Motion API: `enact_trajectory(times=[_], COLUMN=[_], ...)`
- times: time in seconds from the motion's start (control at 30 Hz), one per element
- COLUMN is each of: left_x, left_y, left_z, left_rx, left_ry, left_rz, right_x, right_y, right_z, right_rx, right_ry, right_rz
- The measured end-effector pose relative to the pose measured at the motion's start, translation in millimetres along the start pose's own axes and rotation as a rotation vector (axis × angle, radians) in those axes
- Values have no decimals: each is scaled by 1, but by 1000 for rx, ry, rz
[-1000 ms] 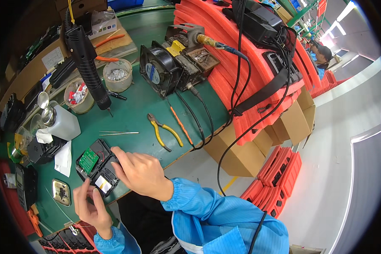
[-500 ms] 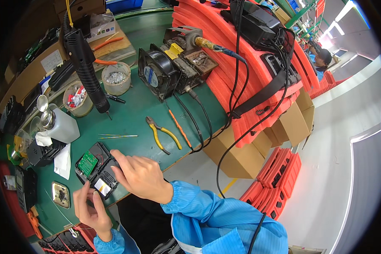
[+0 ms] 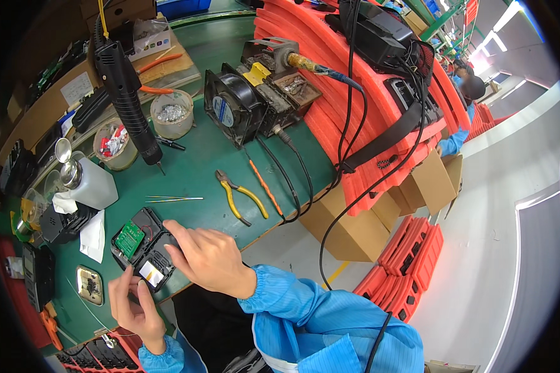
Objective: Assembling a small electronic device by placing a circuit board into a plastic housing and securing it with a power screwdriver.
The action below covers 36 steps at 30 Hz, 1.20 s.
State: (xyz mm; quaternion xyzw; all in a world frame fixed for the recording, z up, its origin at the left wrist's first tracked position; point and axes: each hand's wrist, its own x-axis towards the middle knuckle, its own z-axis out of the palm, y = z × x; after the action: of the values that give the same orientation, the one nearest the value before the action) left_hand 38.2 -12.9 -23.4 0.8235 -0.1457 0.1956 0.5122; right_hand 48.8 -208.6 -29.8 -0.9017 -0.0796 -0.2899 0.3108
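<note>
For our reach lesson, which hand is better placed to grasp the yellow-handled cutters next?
Probably the right hand: it lies nearer the yellow-handled diagonal cutters; the left hand is farther off.

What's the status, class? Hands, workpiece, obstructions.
Left hand at black casing, near edge. Right hand at its right side. Casing open, green board exposed. Tweezers beyond, not in the way.
</note>
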Motion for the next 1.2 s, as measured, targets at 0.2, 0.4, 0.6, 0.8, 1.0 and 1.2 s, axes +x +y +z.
enact_trajectory(times=[0.2, 0.4, 0.6, 0.8, 1.0, 1.2], left_x=[-1, 1, 0, 1, -13, 14], left_y=[1, 0, -2, -3, 37, 106], left_z=[0, 0, -2, -1, 24, 105], left_rx=[16, 2, 19, 44, 11, 75], left_ry=[-8, -4, 8, -17, 12, 31], left_rz=[20, 9, 16, 74, 74, 50], right_x=[-1, -1, 33, 64, 64, 71], right_y=[1, -1, -19, -48, -61, -72], right_z=[-7, -23, -72, -83, -69, -47], right_rx=[117, 512, 1478, 2009, 2320, 2459], right_ry=[4, -53, 24, 131, -36, -87], right_rz=[3, 167, 78, -266, -317, -297])
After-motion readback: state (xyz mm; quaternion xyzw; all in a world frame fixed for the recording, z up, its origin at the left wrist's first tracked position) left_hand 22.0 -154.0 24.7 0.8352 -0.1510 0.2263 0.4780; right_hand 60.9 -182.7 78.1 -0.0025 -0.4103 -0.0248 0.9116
